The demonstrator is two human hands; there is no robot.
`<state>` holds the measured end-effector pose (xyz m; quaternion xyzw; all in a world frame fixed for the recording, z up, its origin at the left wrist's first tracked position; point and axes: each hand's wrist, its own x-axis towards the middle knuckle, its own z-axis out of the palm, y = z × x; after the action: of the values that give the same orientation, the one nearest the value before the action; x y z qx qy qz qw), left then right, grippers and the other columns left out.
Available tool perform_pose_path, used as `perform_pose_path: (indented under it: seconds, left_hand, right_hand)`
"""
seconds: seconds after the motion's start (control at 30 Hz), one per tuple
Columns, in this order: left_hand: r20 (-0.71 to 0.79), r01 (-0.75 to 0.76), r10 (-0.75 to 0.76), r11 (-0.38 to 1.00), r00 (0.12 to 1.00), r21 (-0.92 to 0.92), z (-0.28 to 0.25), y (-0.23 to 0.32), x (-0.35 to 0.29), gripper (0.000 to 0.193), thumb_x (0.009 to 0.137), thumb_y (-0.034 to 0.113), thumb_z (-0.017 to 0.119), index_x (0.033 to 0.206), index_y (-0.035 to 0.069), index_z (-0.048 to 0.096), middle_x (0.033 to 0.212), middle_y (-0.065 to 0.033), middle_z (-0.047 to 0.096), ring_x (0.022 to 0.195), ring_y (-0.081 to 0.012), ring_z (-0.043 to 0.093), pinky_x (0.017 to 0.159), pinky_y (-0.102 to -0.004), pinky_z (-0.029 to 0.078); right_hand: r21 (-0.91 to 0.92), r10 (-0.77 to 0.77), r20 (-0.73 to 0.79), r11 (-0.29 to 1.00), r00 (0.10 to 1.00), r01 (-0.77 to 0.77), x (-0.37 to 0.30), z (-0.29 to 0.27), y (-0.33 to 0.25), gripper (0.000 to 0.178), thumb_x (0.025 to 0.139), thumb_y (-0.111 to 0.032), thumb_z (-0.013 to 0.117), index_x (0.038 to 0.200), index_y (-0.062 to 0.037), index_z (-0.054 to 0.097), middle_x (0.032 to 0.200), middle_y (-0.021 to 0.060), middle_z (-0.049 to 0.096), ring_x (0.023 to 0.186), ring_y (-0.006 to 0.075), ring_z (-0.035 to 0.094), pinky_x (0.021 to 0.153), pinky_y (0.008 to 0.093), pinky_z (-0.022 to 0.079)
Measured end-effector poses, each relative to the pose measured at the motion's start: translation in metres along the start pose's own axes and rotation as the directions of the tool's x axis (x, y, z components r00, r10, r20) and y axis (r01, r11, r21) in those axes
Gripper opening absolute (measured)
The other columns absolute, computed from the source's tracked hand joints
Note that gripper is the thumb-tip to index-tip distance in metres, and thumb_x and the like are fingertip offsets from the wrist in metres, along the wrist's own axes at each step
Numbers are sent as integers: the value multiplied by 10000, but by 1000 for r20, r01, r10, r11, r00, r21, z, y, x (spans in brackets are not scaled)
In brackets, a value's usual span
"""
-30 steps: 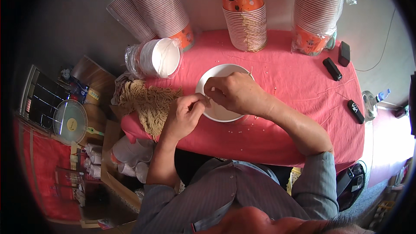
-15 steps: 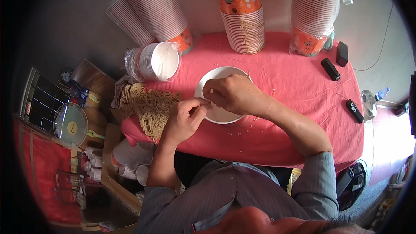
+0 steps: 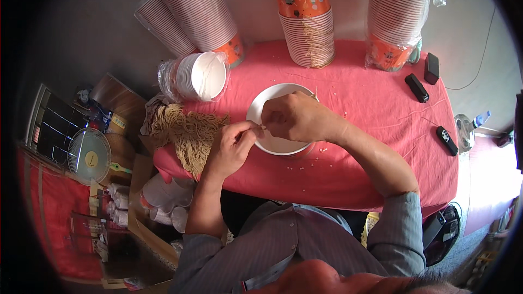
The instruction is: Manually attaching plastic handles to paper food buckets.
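A white round paper tub (image 3: pixel 271 92) stands near the middle of the red tablecloth, its opening facing up. Over its left part, my left hand (image 3: pixel 231 149) pinches thumb and forefinger together at something tiny and pale. Close against those fingertips, my right hand (image 3: pixel 299 117) is curled with its fingers bent down, covering part of the opening. What lies between the fingers is too small to name. A bit of beige cord (image 3: pixel 315 97) sticks out at the tub's right rim. Left of my left hand lies a tangled heap of beige cords (image 3: pixel 190 133).
Tall stacks of orange paper tubs (image 3: pixel 308 41) line the back, some wrapped in plastic (image 3: pixel 197 13). A short wrapped stack (image 3: pixel 202 78) lies on its side. Small white bits (image 3: pixel 297 168) dot the red cloth (image 3: pixel 359 185). Black devices (image 3: pixel 417 87) and a remote control (image 3: pixel 447 140) lie right.
My right hand has turned slightly and shifted a little to the right, its fingers curling further down. My left hand stays almost in place, still pinching.
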<state>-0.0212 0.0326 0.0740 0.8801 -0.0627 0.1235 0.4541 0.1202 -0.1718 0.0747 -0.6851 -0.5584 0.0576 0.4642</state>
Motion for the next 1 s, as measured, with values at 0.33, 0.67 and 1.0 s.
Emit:
perform_pose_path:
  seconds: [0.33, 0.67, 1.0]
  left_hand:
    - [25, -1, 2, 1000, 1000, -24, -1, -1, -2, 218, 1033, 65, 580, 924, -66, 716, 882, -128, 779, 844, -187, 747, 795, -328, 569]
    - [29, 11, -9, 997, 1000, -78, 3, 2, -4, 211, 1039, 56, 578, 923, -69, 701, 883, -116, 759, 867, -183, 733, 818, -330, 560]
    - [-20, 48, -50, 994, 999, -97, 6, 2, -5, 221, 1074, 103, 596, 1064, -65, 738, 937, -107, 783, 901, -152, 723, 846, -314, 558]
  right_hand:
    - [-58, 51, 50, 997, 997, -48, 0, 4, 0, 161, 896, -131, 766, 1026, -110, 859, 910, 129, 814, 844, 326, 783, 816, 425, 607]
    - [20, 37, 23, 999, 999, -38, -1, 5, -1, 170, 900, -206, 827, 1029, -100, 860, 900, 133, 810, 825, 321, 778, 800, 423, 602]
    - [-52, 38, -24, 998, 999, -39, 0, 2, 2, 118, 890, -147, 787, 973, -81, 838, 841, 161, 773, 781, 350, 752, 751, 447, 592]
